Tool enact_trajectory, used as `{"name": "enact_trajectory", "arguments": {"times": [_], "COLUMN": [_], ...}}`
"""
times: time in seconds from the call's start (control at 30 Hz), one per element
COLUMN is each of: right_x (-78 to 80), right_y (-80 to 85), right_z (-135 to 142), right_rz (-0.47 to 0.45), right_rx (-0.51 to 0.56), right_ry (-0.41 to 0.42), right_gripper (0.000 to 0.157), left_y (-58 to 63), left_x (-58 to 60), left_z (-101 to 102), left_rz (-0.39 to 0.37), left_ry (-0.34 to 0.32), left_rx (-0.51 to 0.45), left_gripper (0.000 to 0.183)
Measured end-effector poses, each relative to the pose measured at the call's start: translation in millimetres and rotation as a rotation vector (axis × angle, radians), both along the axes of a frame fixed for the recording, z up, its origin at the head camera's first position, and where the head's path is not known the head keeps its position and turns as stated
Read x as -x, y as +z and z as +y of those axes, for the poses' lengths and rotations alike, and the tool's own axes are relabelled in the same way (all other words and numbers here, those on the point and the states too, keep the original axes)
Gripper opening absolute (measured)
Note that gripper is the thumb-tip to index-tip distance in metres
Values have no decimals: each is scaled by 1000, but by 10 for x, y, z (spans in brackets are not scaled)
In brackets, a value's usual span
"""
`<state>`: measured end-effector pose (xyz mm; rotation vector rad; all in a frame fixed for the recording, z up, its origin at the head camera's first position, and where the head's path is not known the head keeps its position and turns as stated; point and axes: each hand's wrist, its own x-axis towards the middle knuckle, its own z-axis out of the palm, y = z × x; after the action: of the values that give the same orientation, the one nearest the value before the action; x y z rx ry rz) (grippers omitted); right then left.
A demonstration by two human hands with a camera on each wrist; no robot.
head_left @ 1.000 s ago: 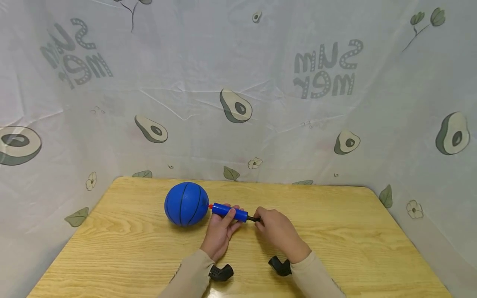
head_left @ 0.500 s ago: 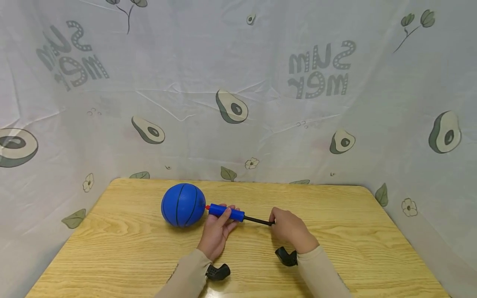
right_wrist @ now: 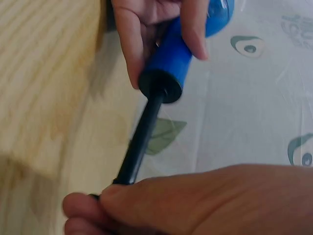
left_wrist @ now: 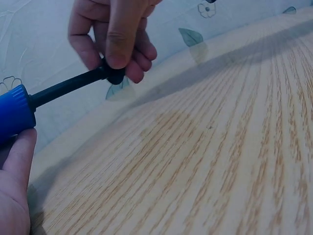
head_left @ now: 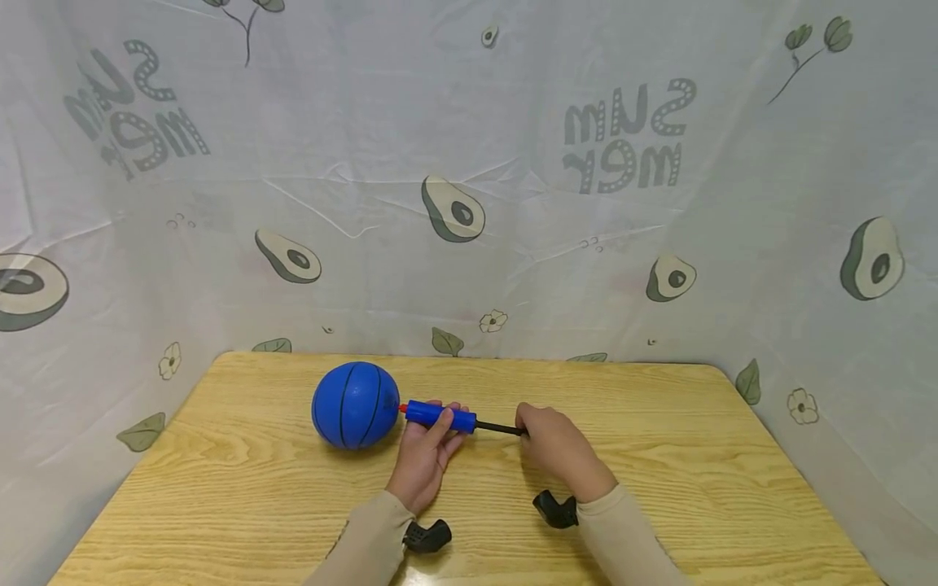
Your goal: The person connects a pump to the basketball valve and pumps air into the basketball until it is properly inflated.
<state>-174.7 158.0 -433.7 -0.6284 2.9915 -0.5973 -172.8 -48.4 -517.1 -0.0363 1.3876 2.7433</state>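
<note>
A blue hand pump (head_left: 462,421) lies across my left hand (head_left: 425,460), whose thumb and fingers grip its barrel. Its red tip meets the side of a blue basketball (head_left: 356,405) with black seams, on the left of the table. From the barrel's other end runs a black rod (right_wrist: 142,139), partly drawn out. My right hand (head_left: 560,448) pinches the rod's end handle between thumb and curled fingers, as the left wrist view shows. That handle (left_wrist: 115,74) is mostly covered by the fingers.
Both hands work above a wood-grain table (head_left: 256,505). Behind it hangs a pale curtain (head_left: 381,277) printed with avocados and leaves. Black curved wrist pieces (head_left: 428,537) stick out from both sleeves.
The rod, mostly inside the barrel a second ago, was pulled far out to the right by my right hand, then pushed partly back in. My left hand keeps its grip on the barrel.
</note>
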Motion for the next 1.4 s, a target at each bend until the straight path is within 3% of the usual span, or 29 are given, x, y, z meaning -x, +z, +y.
{"name": "enact_trajectory", "arguments": {"times": [0.3, 0.43, 0.67, 1.03, 1.23, 1.4], "right_x": [-4, -5, -29, -11, 22, 19], "right_y": [-122, -169, -159, -49, -16, -13], "right_z": [-195, -235, -193, 53, 101, 73], "right_rz": [138, 150, 62, -126, -186, -80], "right_rx": [46, 52, 69, -49, -62, -78], "right_ry": [131, 158, 27, -160, -180, -112], "right_gripper": [11, 11, 8, 7, 12, 8], "left_y": [-6, -13, 0, -5, 4, 6], "left_x": [0, 3, 3, 6, -4, 9], "left_z": [13, 21, 37, 9, 0, 0], "left_rz": [-8, -15, -5, -2, -2, -2], "left_ry": [-3, -3, -13, 9, 2, -3], "left_rx": [22, 31, -10, -60, -95, -64], "left_gripper": [56, 55, 55, 45, 32, 47]}}
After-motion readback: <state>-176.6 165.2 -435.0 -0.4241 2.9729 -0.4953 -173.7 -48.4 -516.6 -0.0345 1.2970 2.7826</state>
